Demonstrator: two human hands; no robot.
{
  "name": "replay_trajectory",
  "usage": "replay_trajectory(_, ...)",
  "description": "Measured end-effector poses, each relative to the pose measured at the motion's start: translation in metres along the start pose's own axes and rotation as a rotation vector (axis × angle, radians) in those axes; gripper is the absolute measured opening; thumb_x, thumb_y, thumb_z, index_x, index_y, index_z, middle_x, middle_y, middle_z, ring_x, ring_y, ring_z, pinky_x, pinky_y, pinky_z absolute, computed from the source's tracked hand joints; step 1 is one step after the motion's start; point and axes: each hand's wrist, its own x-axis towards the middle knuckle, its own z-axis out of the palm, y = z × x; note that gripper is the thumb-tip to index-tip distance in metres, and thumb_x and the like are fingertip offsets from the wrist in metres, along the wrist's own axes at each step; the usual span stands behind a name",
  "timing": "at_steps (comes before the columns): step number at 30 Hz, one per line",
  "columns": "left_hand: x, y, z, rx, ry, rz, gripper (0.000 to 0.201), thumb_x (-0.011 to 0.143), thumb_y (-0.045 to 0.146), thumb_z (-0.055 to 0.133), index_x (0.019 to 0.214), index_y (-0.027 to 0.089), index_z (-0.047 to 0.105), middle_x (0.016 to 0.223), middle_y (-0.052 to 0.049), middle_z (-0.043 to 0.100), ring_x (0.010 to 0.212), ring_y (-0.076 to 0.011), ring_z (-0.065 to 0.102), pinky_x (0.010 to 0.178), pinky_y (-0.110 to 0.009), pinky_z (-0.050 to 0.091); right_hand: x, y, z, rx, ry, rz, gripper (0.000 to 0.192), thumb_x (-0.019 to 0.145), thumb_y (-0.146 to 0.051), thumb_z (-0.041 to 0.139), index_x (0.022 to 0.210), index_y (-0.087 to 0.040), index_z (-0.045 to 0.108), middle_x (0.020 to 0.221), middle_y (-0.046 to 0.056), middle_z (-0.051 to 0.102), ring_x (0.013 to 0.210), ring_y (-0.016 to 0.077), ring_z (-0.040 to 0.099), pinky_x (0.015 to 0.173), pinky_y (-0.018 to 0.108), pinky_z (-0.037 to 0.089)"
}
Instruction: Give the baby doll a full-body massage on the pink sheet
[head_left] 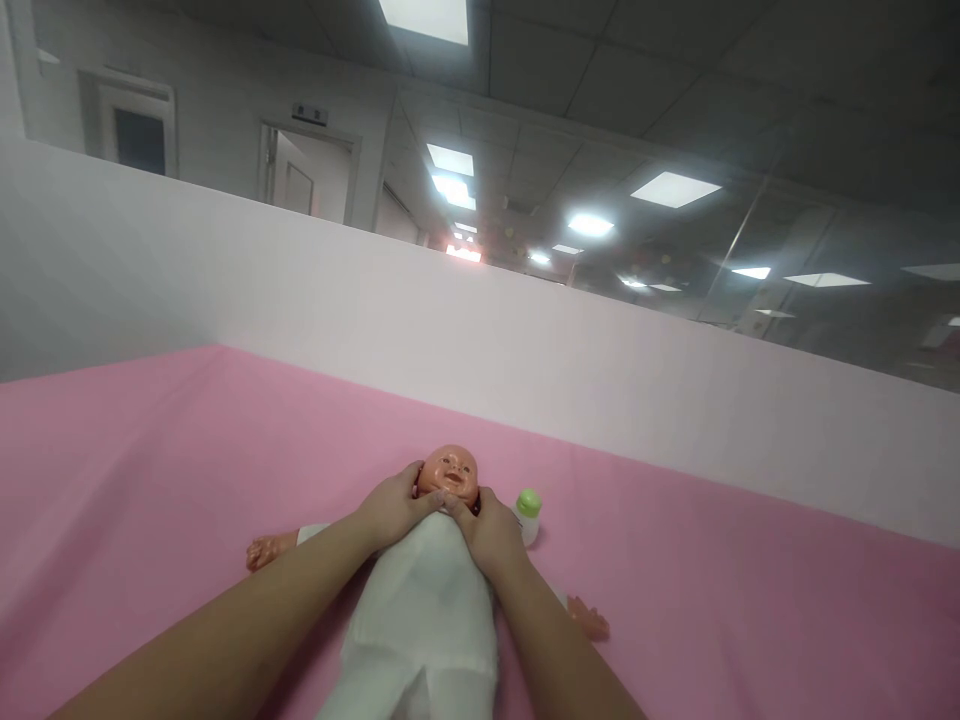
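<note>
A baby doll (431,600) in white clothes lies on its back, its arms spread out to both sides. My left hand (397,508) grips the doll at the left of its neck, with the thumb under the chin and the fingers partly hidden behind the head. On the other side of the neck, my right hand (491,530) holds it the same way, and the two thumb tips meet at the collar. A white bottle with a green cap (529,515) stands just beyond my right hand, partly covered by it.
Pink cloth (712,600) covers the surface under the doll, with folds at the left. A low white partition (450,330) runs along the back and left. Beyond it are an open door (294,178) and lit ceiling panels (675,189).
</note>
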Motion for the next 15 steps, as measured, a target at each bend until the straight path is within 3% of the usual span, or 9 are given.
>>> replay_trajectory(8,0.000,0.000,-0.001,0.008,0.017,0.025,0.068,0.085,0.068,0.060,0.138,0.026,0.057,0.124,-0.008,0.074,0.109,-0.0323,0.069,0.090,-0.039,0.051,-0.001,0.003,-0.001,0.028,-0.007,-0.032,0.044,0.094,-0.062,0.053,0.105,-0.021,0.065,0.102,0.011,0.076,0.094,0.0282,0.070,0.078,0.033,0.045)
replay_trajectory(15,0.001,-0.003,0.001,-0.057,0.045,0.028,0.064,0.088,0.067,0.055,0.136,0.025,0.061,0.129,-0.007,0.073,0.116,-0.0318,0.068,0.097,-0.039,0.051,0.002,0.011,-0.001,0.119,-0.021,-0.107,0.049,0.100,-0.062,0.041,0.112,-0.022,0.066,0.109,0.010,0.076,0.101,0.0248,0.069,0.086,0.032,0.047)
